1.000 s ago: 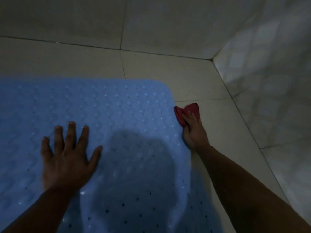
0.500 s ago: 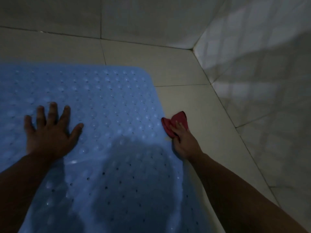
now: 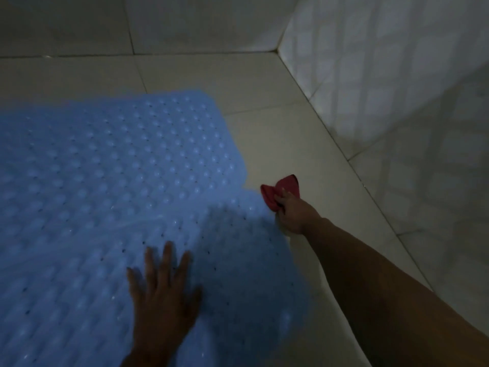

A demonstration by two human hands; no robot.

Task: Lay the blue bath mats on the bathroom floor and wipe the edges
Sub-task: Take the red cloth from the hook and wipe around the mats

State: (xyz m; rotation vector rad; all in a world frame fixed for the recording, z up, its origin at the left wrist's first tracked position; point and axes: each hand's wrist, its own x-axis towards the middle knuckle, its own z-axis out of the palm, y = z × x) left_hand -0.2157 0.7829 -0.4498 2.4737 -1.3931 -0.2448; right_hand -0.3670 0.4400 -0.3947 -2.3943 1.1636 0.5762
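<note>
Right hand (image 3: 293,211) clutches red cloth (image 3: 280,190).

Left hand (image 3: 164,295) shifted from left of frame to lower centre on the blue bath mat (image 3: 105,194), blurred. Right hand (image 3: 293,211) with red cloth (image 3: 280,190) moved right of centre. Mat's far corner now upper centre.

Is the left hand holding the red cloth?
No, the left hand lies flat and open on the blue mat, while the right hand grips the red cloth.
</note>
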